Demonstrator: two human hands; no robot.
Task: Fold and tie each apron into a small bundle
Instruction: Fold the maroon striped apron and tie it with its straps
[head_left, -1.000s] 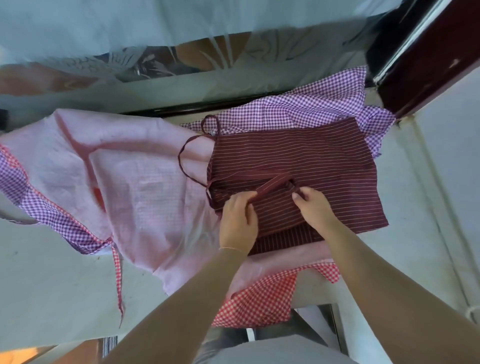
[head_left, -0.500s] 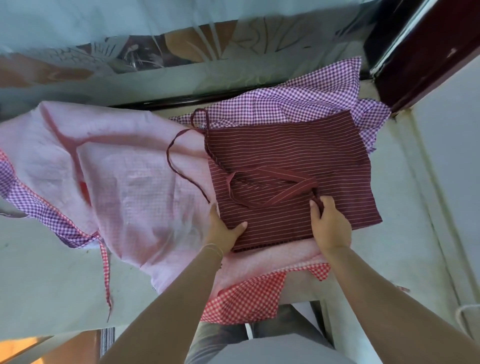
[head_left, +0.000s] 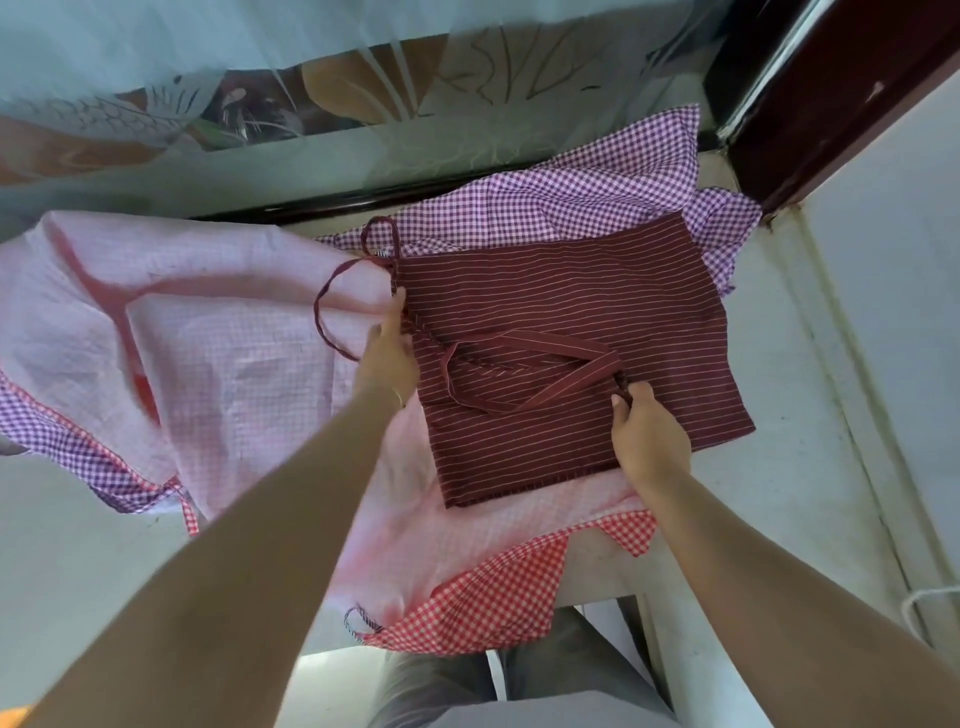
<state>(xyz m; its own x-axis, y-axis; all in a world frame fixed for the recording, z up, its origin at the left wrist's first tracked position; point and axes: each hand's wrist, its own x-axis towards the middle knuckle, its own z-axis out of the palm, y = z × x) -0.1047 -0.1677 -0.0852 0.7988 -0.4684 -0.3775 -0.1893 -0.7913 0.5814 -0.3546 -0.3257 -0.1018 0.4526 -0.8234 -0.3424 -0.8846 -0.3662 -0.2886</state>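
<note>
Maroon cotton with thin white stripes, the folded apron (head_left: 561, 338) lies as a rough rectangle on top of a pale pink gingham cloth (head_left: 218, 364), itself spread over a grey ledge (head_left: 810, 467) with a purple checked cloth (head_left: 561, 208) behind. We read its long axis as running left to right with a slight tilt, the far right corner higher in view; the thin tie strings (head_left: 332, 312) trail off its left end. A wide striped strap loop (head_left: 530, 374) lies loose across the top face. Our left hand (head_left: 387, 353) rests at the left edge, fingers extended together toward the tie root; whether they pinch it we cannot tell. Our right hand (head_left: 649, 436) has its fingers curled, pinching the strap end near the front right of the fold. Risks, as we judge them: pulling the strap could drag the upper layer and open the fold; the thin strings may snag or tangle in the loop; the pink cloth beneath could slide toward the ledge's near edge, where a red checked hem (head_left: 493, 597) already overhangs.
</note>
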